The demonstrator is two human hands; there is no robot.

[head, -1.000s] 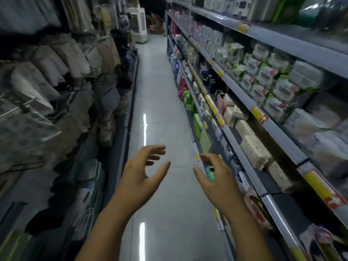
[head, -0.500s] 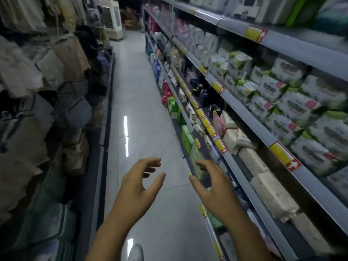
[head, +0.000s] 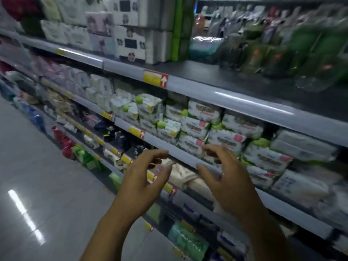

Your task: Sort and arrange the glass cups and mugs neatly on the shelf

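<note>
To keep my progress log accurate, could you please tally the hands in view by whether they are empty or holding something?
Empty hands: 2 (left hand, right hand)
Hands holding something: 0
Total: 2

Multi-tier shelving unit (head: 244, 102) standing beside a glossy tiled floor (head: 47, 176). Upper shelf: stacked white boxed packs (head: 130, 44) at left; at right, green-wrapped packs (head: 310, 49), too blurred to identify. A yellow-and-red price label (head: 155, 78) sits on its front rail. Middle shelf (head: 165, 143): soft white packs with green and pink markings (head: 197, 127), piled in rows up to the rail. Lower shelf: pale beige bundles (head: 184, 176), possibly cloth. Lowest tiers: red items (head: 64, 140) and green packs (head: 84, 157) close to the floor.
</note>
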